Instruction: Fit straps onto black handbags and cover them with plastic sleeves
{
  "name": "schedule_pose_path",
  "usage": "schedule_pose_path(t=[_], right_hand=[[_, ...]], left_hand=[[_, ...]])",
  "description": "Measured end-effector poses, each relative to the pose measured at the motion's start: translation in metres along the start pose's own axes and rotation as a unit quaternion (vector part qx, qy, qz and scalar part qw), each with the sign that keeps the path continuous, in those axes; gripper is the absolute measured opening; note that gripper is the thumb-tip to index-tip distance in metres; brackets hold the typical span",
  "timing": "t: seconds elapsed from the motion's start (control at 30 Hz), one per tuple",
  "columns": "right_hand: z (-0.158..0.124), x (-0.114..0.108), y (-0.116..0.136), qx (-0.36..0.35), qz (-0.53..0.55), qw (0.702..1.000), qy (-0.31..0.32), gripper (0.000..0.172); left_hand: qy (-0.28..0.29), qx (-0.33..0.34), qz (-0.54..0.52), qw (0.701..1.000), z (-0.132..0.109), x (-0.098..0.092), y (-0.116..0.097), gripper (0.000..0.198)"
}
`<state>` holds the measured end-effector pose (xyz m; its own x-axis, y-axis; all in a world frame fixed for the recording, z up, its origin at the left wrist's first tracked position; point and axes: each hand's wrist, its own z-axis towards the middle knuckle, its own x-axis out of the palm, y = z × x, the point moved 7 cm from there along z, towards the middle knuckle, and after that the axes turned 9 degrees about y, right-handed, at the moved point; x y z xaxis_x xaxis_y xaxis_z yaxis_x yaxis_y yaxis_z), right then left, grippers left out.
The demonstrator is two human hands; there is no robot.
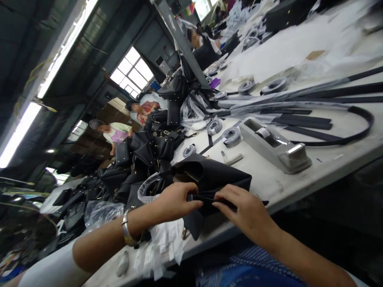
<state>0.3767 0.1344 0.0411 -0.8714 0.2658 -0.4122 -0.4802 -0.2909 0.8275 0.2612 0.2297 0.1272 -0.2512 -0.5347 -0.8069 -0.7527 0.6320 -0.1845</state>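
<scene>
The black bag [227, 171] lies at the near edge of the table [277, 189], right in front of the worker, its mouth gaping beside the left hand [182, 201]; that hand pinches a dark edge of the bag between thumb and fingers, and the right hand [237, 203] nips the same edge a little further along, thumb and fingertips drawn close together; a silvery bracelet [128, 229] circles the left wrist. Just beyond the bag, to the right, I see a grey tape dispenser [275, 147]; behind it stretch black straps [302, 119], some sleeved in clear plastic; to the left rises a heap of black bags [143, 149]; white strips [163, 243] hang over the table's near edge, below the left forearm.
</scene>
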Motion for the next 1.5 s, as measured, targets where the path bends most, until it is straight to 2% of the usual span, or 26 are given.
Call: schedule_pose_path(t=[0.17,0.23,0.37,0.57,0.9,1.0,1.33,1.43,1.5], right_hand=[[-0.018,-0.003,0.01,-0.052,-0.058,0.995,-0.059,0.008],[-0.026,-0.006,0.012,-0.07,-0.064,0.993,-0.077,0.009],[-0.039,-0.012,0.015,-0.085,-0.049,0.991,-0.092,0.011],[-0.036,-0.01,-0.007,0.041,0.119,0.99,-0.061,0.006],[-0.02,-0.019,-0.014,0.117,0.143,0.982,-0.041,0.003],[-0.017,-0.02,-0.018,0.139,0.135,0.98,-0.035,0.009],[-0.008,-0.022,-0.008,0.102,0.061,0.993,-0.02,0.005],[-0.005,-0.023,-0.008,0.071,0.075,0.994,-0.017,0.005],[-0.001,-0.024,-0.008,0.057,0.094,0.994,0.012,0.005]], left_hand=[[0.028,0.013,-0.073,0.997,-0.007,0.013,-0.004,0.023],[0.04,0.011,-0.109,0.993,-0.006,0.02,-0.003,0.026],[0.041,0.015,-0.17,0.985,-0.004,0.03,-0.005,0.021],[0.041,-0.009,-0.246,0.968,-0.002,0.035,-0.007,0.028],[0.005,0.015,-0.208,0.978,0.002,0.032,-0.014,0.029],[0.005,0.001,-0.207,0.978,0.003,0.033,-0.011,0.031],[0.008,-0.011,-0.227,0.974,0.006,0.036,-0.005,0.031],[0.007,-0.024,-0.255,0.966,0.007,0.04,-0.002,0.032],[0.003,-0.024,-0.269,0.963,0.008,0.041,-0.001,0.033]])
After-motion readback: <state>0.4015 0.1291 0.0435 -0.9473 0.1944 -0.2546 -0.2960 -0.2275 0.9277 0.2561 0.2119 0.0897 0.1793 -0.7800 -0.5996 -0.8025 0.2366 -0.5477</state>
